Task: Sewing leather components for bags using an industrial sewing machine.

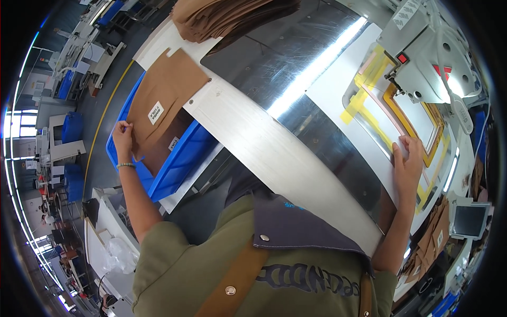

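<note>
My left hand (pixel 124 136) pinches the left edge of a brown fabric piece (pixel 171 87) that carries a white label. The piece hangs over a blue bin (pixel 174 169), where a darker brown labelled piece (pixel 171 134) lies beneath it. Its upper end rests by the corner of the metal worktop. My right hand (pixel 408 161) is at the near edge of a flat sewing template (pixel 377 132) with yellow tape and a golden-yellow frame (pixel 434 145). Its fingers are curled with the thumb close to them; whatever lies between them cannot be made out.
A stack of brown fabric pieces (pixel 222 21) sits at the back of the metal worktop (pixel 253 137). The sewing machine head (pixel 433 58) stands over the template on the right. More brown labelled pieces (pixel 430 240) and a small screen (pixel 469 220) are at the lower right.
</note>
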